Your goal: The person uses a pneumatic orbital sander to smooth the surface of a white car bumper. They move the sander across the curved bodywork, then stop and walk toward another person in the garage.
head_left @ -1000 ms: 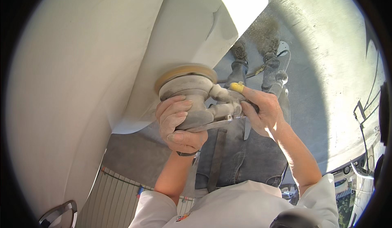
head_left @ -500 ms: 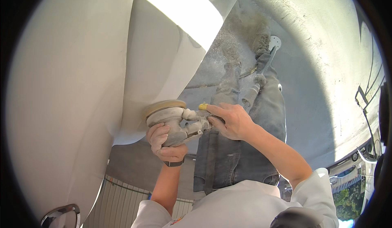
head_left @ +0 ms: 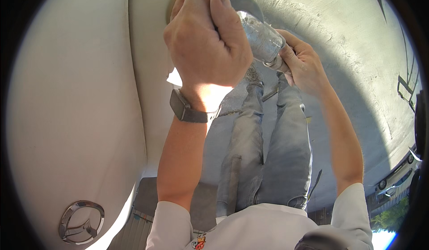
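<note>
Sander (head_left: 263, 37): held between left grip (head_left: 208, 40), wrapped round its head, and right grip (head_left: 308, 64), clasped round its rear end | pale panel (head_left: 151, 93): just left of left grip | contact hidden; pad should be held evenly flat

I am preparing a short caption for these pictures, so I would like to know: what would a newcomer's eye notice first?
Probably the left hand, large at the top middle, wearing a dark watch and gripping a grey power tool, whose narrow end the right hand holds, right of centre. After that, the big pale car panel filling the left side, with a shiny emblem at lower left.
</note>
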Available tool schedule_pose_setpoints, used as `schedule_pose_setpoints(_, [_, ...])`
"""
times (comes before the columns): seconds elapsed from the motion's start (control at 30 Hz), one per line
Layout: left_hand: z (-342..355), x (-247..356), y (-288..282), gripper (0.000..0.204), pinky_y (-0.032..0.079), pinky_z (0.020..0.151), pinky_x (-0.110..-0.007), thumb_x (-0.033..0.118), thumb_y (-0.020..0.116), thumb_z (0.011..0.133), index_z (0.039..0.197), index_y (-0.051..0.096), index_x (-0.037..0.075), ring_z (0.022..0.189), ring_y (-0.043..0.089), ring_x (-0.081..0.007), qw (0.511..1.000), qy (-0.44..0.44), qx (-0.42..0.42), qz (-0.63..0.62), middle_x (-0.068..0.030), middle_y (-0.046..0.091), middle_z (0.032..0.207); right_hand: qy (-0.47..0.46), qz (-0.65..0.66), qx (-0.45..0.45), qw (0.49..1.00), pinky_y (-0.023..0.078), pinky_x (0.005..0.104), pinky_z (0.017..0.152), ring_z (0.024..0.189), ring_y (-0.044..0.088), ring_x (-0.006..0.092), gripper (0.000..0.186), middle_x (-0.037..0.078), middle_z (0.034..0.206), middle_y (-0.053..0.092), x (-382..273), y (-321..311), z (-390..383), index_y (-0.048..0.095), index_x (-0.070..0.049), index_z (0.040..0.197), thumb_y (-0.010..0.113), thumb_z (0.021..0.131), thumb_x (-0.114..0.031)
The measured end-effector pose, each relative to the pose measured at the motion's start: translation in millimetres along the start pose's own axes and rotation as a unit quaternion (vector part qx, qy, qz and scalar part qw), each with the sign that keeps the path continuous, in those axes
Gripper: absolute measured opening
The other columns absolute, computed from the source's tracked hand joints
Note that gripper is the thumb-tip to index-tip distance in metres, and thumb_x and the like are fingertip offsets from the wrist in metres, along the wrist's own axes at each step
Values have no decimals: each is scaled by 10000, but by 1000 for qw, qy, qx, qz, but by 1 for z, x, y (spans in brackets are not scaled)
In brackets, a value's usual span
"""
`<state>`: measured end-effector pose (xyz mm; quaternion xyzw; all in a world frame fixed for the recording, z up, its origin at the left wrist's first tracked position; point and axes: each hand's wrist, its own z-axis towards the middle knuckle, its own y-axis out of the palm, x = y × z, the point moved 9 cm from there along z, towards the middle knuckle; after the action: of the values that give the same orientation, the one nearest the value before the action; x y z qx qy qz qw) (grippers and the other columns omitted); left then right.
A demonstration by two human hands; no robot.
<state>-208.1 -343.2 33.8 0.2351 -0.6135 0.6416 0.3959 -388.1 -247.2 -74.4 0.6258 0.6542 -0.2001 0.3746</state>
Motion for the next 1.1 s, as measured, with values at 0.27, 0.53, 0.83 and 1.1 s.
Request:
schedule_pose_setpoints(0.27, [-182,6,-123,366,554,940,-572,250,262,1145,1055,533,21,908,717,-381,989,-22,77,123,-176,697,935,-59,-283,-123,949,529,457,648,714,677,357,360,147,832,689,59,164,-86,651,-107,1351,689,1005,-197])
schedule_pose_setpoints(0.53, [-64,8,-54,433,582,924,-547,264,259,1149,1079,577,-21,917,730,-396,995,64,66,37,-180,710,893,-81,-183,-47,979,536,387,645,707,708,292,356,138,854,751,-17,49,-18,675,-75,1368,662,1032,-194])
schedule_pose_setpoints(0.83, [78,32,-6,374,415,561,-264,190,397,1126,986,688,3,549,508,-130,995,64,7,74,-53,706,786,-179,-342,127,914,602,394,878,911,721,234,536,122,1050,687,-106,-12,19,547,-108,1541,651,1020,-178])
schedule_pose_setpoints(1.1, [-44,24,-41,430,593,814,-472,311,324,1157,1133,569,-42,908,723,-331,996,54,-22,63,-188,728,946,-404,-349,197,822,581,378,918,1030,622,241,510,140,1260,559,-95,116,-47,620,-170,1419,683,914,-212])
